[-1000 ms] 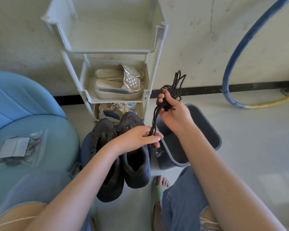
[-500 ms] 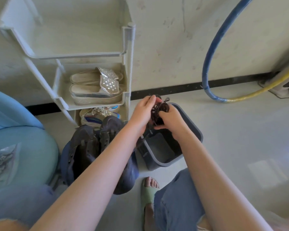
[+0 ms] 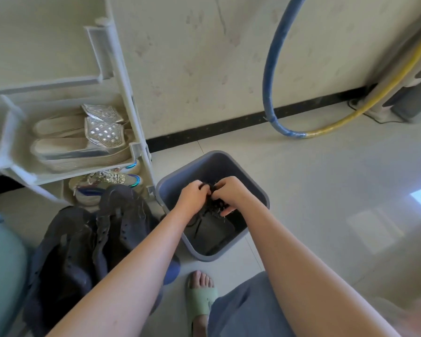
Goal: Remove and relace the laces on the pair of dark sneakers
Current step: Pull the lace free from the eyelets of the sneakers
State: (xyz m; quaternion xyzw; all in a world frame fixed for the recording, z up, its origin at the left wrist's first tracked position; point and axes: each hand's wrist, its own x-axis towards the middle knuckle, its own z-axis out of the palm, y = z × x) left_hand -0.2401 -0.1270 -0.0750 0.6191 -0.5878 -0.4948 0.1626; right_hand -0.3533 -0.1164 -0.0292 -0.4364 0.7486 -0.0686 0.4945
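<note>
The pair of dark sneakers (image 3: 87, 242) stands on the floor at the lower left, without laces in the eyelets that show. Over the grey bin (image 3: 255, 190), my left hand (image 3: 192, 193) and my right hand (image 3: 228, 190) hold a bunched black lace (image 3: 214, 204) between them, fingers curled round it. A loose end of the lace hangs down into the bin. Most of the bundle is hidden by my fingers.
A white shoe rack (image 3: 131, 122) with silver sandals (image 3: 87, 137) stands at the left against the wall. A blue and yellow hoop (image 3: 272, 69) leans at the back right. A blue seat (image 3: 2, 276) is at the far left. My foot in a green slipper (image 3: 201, 297) is below the bin.
My hands have bunched the long lace into a ball and lowered it from above the bin's rim down over its opening. The view has swung to the right.
</note>
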